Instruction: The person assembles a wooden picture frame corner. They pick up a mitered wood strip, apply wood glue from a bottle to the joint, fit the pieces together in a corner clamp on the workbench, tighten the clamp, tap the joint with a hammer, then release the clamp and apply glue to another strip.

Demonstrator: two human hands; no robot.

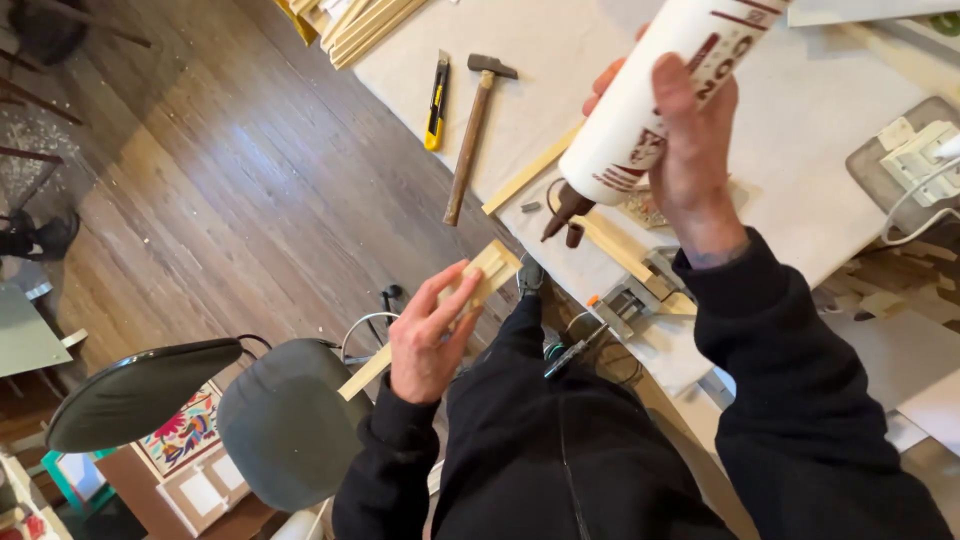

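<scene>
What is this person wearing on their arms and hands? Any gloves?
No gloves: the left hand and right hand are both bare. Each arm is covered to the wrist by a long black sleeve of soft, loose fabric with a ribbed cuff. No watch, rings or markings show.

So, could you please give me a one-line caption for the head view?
Right hand tips a white glue bottle nozzle-down while the left hand holds a wooden strip, hammer on the table.
</scene>
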